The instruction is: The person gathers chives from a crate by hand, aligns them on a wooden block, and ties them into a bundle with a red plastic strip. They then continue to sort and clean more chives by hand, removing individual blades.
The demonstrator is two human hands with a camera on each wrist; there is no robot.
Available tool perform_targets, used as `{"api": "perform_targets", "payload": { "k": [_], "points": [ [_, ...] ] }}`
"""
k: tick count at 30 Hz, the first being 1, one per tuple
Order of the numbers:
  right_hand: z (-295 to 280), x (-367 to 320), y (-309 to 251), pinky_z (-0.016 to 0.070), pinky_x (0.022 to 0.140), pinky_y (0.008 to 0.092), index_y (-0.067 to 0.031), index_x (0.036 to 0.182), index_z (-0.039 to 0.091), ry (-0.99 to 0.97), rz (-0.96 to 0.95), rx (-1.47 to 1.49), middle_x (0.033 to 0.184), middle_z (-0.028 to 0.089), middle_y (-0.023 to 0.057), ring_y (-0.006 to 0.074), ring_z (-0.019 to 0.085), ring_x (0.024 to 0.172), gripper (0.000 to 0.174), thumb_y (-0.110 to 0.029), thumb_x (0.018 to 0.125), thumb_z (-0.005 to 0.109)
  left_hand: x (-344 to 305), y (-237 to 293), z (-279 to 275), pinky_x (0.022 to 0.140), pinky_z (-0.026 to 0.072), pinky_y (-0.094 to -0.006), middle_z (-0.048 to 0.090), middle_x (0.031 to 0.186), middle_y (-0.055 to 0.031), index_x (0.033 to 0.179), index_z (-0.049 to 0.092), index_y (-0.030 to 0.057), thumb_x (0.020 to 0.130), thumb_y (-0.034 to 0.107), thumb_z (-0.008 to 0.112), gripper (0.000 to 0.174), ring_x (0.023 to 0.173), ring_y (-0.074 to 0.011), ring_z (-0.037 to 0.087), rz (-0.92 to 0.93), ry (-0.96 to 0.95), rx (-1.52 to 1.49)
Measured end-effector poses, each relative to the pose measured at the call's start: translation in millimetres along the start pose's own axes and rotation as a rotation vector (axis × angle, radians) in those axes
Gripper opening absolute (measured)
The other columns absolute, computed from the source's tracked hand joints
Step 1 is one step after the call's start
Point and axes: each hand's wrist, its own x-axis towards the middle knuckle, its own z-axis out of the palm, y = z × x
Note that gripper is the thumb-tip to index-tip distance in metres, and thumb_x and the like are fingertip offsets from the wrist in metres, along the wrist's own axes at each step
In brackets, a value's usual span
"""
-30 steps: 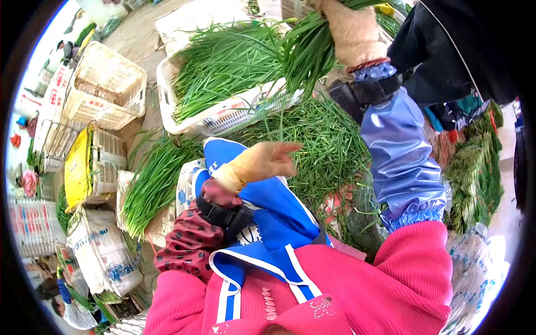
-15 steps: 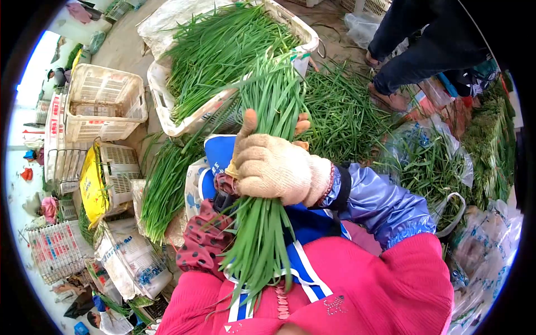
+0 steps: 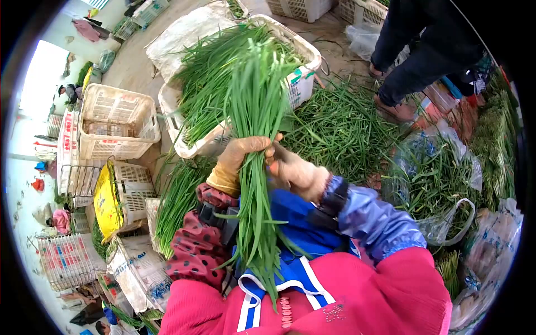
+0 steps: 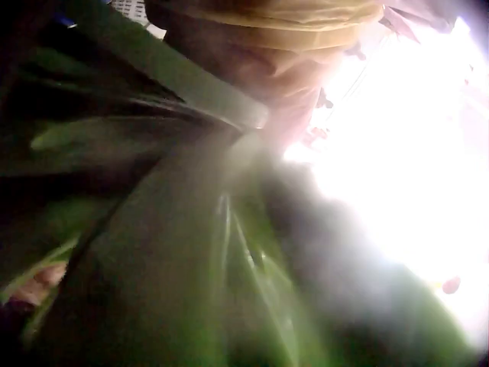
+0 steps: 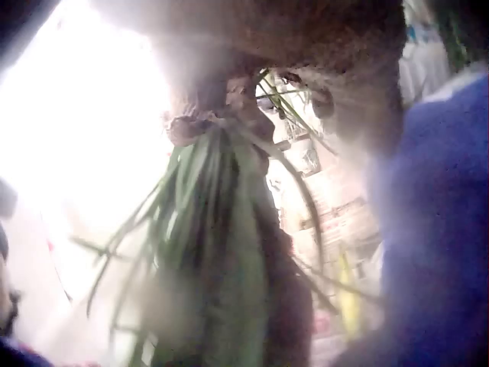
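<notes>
A long bunch of garlic chives stands upright before my chest, pale stem ends up and leaf tips hanging onto the blue apron. My gloved left hand grips it round the middle. Close on the other side is my gloved right hand, its fingers curled in at the bunch, at the left fingertips. In the right wrist view, leaves fan down below the fingers and a few thin blades pass beside them. The left wrist view is mostly filled by blurred leaves under the glove cuff.
Behind the bunch is a white crate heaped with chives. More chives lie at the left, near another crate. Loose leaves cover the floor, beside a plastic bag of greens. A person's legs stand at upper right.
The right hand brought a bunch of chives from the far upper right to the chest. The left hand now grips it, and the right hand has shifted from round it to its side.
</notes>
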Motion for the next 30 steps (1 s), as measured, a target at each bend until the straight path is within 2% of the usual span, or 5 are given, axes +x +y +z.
{"api": "perform_targets", "payload": {
  "k": [5,14,16,23,30],
  "points": [
    [3.7,29.5,-20.8,0.0529,0.089,0.0454,-0.0088,0.125,0.060,0.124,-0.071,0.340,0.114,0.067,0.0101,0.0288,0.064,0.100,0.089,-0.079,0.069,0.063,-25.9,-9.8,7.0,0.060,0.0531,-0.0320,0.067,0.085,-0.0105,0.105,0.066,-0.0038,0.085,0.017,0.070,0.029,0.066,-0.0203,0.064,-0.185,-0.004,0.329],
    [-172.6,27.1,1.7,0.0454,0.102,0.0466,-0.0088,0.119,0.065,0.280,-0.091,0.618,0.125,0.064,0.0129,0.0339,0.058,0.115,0.034,-0.030,0.094,0.054,-81.4,-46.5,16.4,0.056,0.0540,-0.0304,0.069,0.087,-0.0092,0.103,0.066,0.0001,0.074,0.010,0.077,0.032,0.066,-0.0159,0.063,-0.405,-0.039,0.362],
    [-237.8,21.5,21.3,0.0523,0.092,0.0406,-0.0062,0.117,0.064,0.439,-0.324,-1.313,0.121,0.065,0.0156,0.0324,0.064,0.106,0.030,-0.022,0.093,0.055,-92.0,-47.4,16.9,0.055,0.0520,-0.0305,0.068,0.090,-0.0109,0.111,0.063,0.0004,0.076,0.005,0.075,0.037,0.065,-0.0174,0.062,-0.444,-0.061,0.306],
    [-266.4,-38.9,-70.7,0.0421,0.081,0.0522,-0.0132,0.118,0.060,1.313,-0.020,-0.053,0.096,0.063,0.0088,0.0267,0.055,0.090,0.038,-0.036,0.103,0.034,-139.1,-31.1,25.1,0.053,0.0516,-0.0278,0.068,0.089,-0.0108,0.109,0.063,0.0000,0.075,-0.002,0.072,0.035,0.061,-0.0162,0.061,-0.607,-0.006,0.276],
    [-80.1,-1.8,-155.6,0.0506,0.091,0.0389,-0.0047,0.133,0.053,0.637,0.608,-2.215,0.114,0.066,0.0261,0.0370,0.065,0.105,0.062,-0.046,0.088,0.061,-129.5,-31.4,16.2,0.052,0.0513,-0.0284,0.069,0.085,-0.0119,0.107,0.064,-0.0010,0.076,-0.002,0.071,0.032,0.060,-0.0169,0.061,-0.551,0.012,0.356]
  ]
}}
